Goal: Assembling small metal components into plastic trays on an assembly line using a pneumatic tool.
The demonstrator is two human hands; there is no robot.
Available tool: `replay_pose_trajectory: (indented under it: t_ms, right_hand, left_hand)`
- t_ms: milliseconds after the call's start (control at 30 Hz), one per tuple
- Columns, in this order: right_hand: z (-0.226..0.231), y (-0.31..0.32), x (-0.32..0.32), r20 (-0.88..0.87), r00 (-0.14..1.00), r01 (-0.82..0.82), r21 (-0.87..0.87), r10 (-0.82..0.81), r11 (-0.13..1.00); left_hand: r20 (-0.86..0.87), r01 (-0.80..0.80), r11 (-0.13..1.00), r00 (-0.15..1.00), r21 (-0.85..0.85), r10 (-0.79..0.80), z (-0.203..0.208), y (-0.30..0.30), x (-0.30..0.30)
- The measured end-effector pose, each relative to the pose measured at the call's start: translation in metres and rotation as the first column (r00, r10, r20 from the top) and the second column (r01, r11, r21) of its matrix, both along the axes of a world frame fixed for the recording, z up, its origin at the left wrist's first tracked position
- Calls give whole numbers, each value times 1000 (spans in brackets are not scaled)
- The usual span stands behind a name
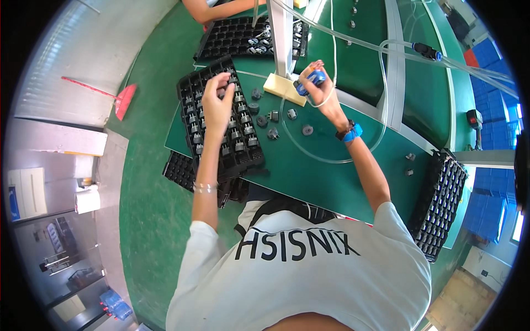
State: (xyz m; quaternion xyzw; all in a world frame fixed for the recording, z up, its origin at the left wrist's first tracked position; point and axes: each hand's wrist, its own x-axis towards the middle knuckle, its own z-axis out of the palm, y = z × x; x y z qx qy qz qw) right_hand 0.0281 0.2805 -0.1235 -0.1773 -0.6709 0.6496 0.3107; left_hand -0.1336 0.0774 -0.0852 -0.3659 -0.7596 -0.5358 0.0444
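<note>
My left hand [219, 105] is over a black compartment tray [255, 157], which lies askew on the table's left side. The tray holds rows of small grey-and-black plug-like parts [238, 146] with metal pins. The fingers of that hand are curled; whatever lies between them is too small to make out. My right hand [326, 95] is raised over the table, wrapped around a small blue-and-black hand tool [312, 80] beside a clear hose. Between my hands, several loose round dark parts [273, 133] lie scattered on the green tabletop [320, 165].
A pale yellow block [281, 88] rests by an upright metal post [282, 38]. Behind it stands another partly filled black tray [226, 38], near a co-worker's arm [232, 8]. A third filled tray [441, 198] sits at the right edge. Clear tubing [386, 83] crosses the right side.
</note>
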Motion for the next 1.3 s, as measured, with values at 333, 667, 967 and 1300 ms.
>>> replay_pose_trajectory:
  t_ms: [333, 667, 967, 1300]
  right_hand:
    - [15, -22, -10, 225, 963, -33, 648, -150, 761]
    - [16, -14, -3, 271, 963, -136, 525, -14, 840]
    - [2, -17, -15, 144, 978, 13, 688, -154, 726]
    - [-20, 118, -9, 114, 778, 397, 672, -617, 625]
  left_hand:
    - [-242, -21, 878, 964, -479, -109, -44, 30, -96]
    - [-158, -56, 944, 987, -326, 4, -38, 26, -91]
    - [654, 196, 844, 553, 499, -515, 24, -17, 22]
    - [694, 111, 792, 420, 600, -584, 33, -82, 91]
